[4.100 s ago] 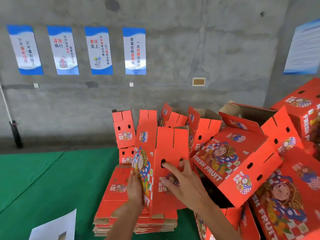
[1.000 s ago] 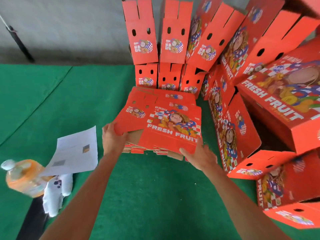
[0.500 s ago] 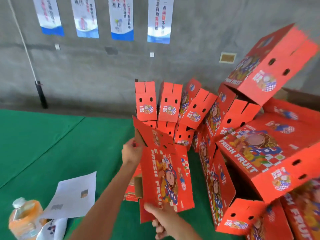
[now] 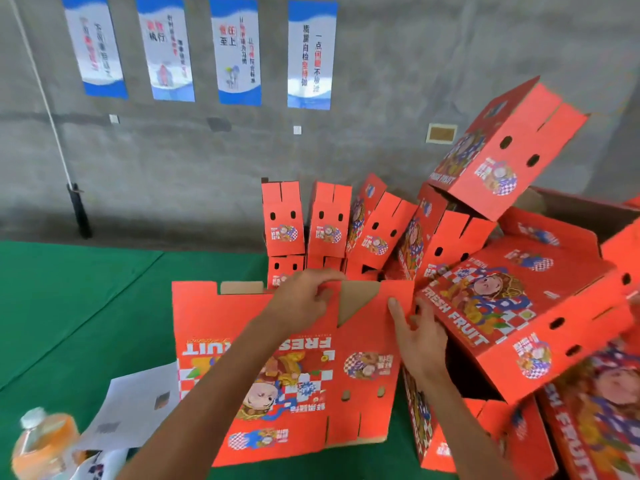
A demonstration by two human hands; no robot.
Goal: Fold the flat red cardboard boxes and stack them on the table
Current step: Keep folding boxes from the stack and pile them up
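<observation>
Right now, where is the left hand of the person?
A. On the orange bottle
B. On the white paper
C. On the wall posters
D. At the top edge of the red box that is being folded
D: the left hand grips the top edge of the red box, beside its brown inner flap.

Packing or assembly workshop, plain industrial room. Bare grey concrete wall (image 4: pixel 381 81) beyond the hands carries four blue-and-white slogan posters (image 4: pixel 239 51) with Chinese text; work surface under the hands is covered in green felt (image 4: pixel 86 299). Right of and behind the hands, printed red fruit cartons (image 4: pixel 512 306) piled in bulk.
</observation>
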